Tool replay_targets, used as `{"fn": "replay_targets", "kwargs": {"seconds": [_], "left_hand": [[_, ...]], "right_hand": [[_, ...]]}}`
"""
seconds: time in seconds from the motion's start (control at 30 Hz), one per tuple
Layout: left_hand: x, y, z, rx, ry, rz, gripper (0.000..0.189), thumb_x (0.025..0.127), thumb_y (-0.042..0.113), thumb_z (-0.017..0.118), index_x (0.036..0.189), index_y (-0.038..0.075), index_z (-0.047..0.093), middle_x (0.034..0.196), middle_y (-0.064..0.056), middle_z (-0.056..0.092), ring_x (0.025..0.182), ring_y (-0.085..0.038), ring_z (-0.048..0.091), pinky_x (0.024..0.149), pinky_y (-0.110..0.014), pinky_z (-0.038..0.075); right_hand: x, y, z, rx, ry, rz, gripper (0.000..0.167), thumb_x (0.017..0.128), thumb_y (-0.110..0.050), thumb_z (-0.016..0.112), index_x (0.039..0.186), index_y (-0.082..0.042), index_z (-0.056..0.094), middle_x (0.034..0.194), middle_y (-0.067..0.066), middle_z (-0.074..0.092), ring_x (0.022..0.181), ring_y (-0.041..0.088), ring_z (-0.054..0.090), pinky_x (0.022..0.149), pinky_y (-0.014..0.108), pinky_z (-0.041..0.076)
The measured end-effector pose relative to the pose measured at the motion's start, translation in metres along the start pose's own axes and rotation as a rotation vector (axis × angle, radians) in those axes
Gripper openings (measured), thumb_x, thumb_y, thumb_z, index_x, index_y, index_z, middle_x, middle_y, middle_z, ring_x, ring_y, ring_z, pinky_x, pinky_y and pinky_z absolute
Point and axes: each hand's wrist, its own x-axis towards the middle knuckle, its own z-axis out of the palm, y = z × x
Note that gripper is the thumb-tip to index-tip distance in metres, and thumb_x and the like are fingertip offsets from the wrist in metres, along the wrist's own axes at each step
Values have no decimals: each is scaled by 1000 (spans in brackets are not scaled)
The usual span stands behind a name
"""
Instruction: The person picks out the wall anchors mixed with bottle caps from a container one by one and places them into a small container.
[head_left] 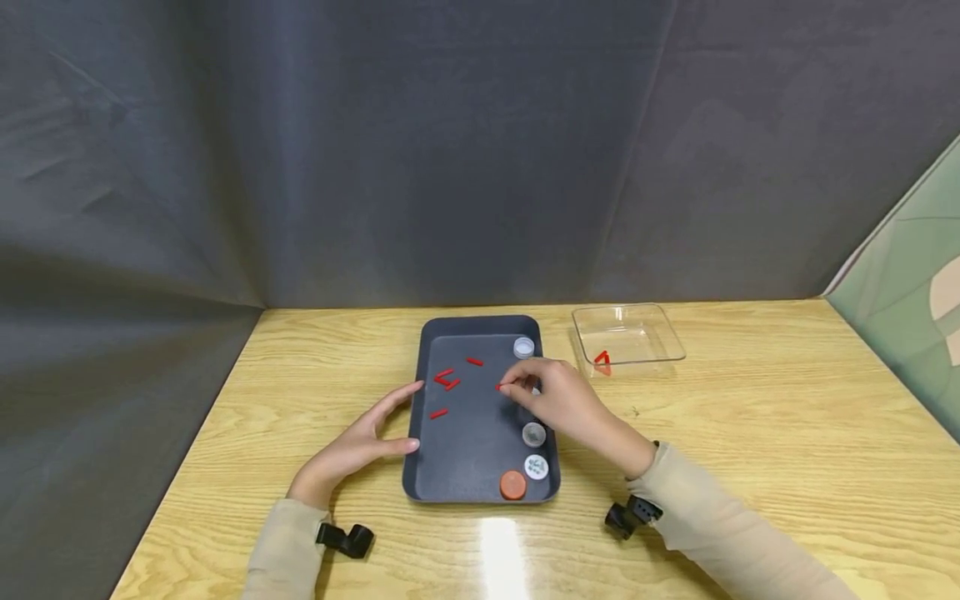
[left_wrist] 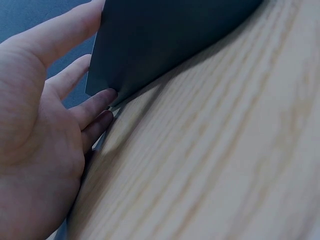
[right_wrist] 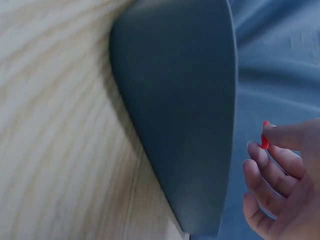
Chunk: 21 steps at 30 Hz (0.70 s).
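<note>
My right hand (head_left: 558, 400) pinches a small red stick (right_wrist: 265, 135) between thumb and fingertip, over the right half of a dark grey tray (head_left: 472, 450). Several more red sticks (head_left: 438, 413) lie scattered on the left and upper part of the tray floor. My left hand (head_left: 360, 442) rests its fingertips and thumb on the tray's left rim, the fingers spread and fairly straight; in the left wrist view the fingers (left_wrist: 95, 107) touch the tray's outer wall (left_wrist: 160, 45). Down the tray's right side stand a clear cap (head_left: 523, 347), a grey lid (head_left: 534, 434), a white patterned lid (head_left: 536, 467) and an orange lid (head_left: 513, 484).
A clear plastic box (head_left: 628, 333) with a few red sticks (head_left: 603, 358) in its near left corner stands right of the tray. Dark cloth (head_left: 480, 150) hangs behind the wooden table (head_left: 750, 417) and at its left. A green patterned panel (head_left: 915, 317) borders the right.
</note>
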Motion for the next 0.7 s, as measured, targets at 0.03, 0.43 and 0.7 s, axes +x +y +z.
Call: {"fn": "replay_targets", "kwargs": {"seconds": [0.03,0.43,0.7], "left_hand": [[0,0,0,0,1,1,81,90,13,73,157,22,28,162,-7,22,147,-31,15,115,-62,7],[-1,0,0,0,7,-3,81,90,14,74,157,24,29,162,-6,21,148,-30,14,115,-62,8],[-1,3,1,-11,-2,3,82,90,15,75,157,22,29,162,-8,22,147,-31,14,115,-63,7]], "right_hand": [[-1,2,-2,3,7,1,4,89,-15,76,92,-14,76,76,-11,62,69,8,55,60,26,46],[-7,23,-30,-85,116,42,5,89,-17,76,92,-12,76,85,-5,70,76,14,59,63,30,47],[-11,36,-50,-128,135,45,4,91,-15,73,91,-12,76,84,-3,70,73,15,58,63,31,46]]}}
